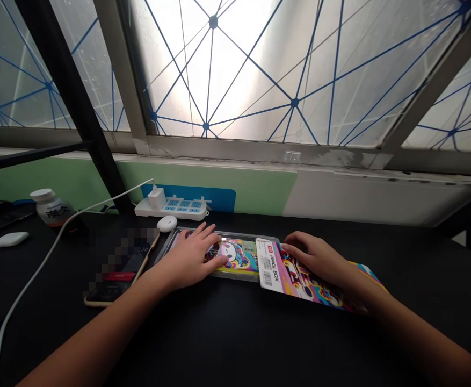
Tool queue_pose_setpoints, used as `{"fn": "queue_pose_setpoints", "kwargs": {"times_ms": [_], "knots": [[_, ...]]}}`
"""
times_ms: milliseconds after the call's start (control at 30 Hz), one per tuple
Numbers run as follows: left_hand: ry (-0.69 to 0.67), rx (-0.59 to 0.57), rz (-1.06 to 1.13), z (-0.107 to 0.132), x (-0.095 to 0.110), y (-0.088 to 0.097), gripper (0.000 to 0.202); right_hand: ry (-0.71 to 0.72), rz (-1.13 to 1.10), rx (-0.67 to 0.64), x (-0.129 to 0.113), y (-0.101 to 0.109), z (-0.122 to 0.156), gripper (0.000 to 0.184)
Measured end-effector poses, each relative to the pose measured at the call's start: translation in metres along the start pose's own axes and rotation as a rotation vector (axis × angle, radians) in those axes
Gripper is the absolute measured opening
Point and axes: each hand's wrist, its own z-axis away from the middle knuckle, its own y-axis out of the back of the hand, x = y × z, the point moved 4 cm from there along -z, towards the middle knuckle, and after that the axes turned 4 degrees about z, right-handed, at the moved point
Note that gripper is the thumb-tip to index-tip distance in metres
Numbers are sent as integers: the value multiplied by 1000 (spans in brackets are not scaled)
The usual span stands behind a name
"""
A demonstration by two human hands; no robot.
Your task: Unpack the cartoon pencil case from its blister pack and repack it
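A clear plastic tray (239, 277) lies on the dark desk, with a brightly printed pencil box (239, 253) inside it. My left hand (193, 255) rests over the tray's left part with fingers spread, covering some of the print. Overlapping the tray's right end is a colourful cardboard sleeve (295, 277), its white panel reading "PENCIL BOX". My right hand (316, 255) lies on this sleeve, fingers bent and thumb on its upper edge. The undersides of both hands are hidden.
Left of the tray lies a phone (110, 290), with a white rounded case (166, 223) behind it. A white power strip (171, 209) stands by the wall. A white cable (50, 258) crosses the left side near a white-capped bottle (52, 207) and a white mouse-like object (11, 239).
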Motion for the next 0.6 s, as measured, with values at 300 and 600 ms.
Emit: {"fn": "queue_pose_setpoints", "kwargs": {"times_ms": [300, 600], "knots": [[-40, -18, 36, -1, -5, 1, 57, -59, -84, -171, 25, 6, -13, 42], [-46, -34, 5, -1, -5, 1, 57, -81, -20, -35, 31, 20, -15, 39]]}}
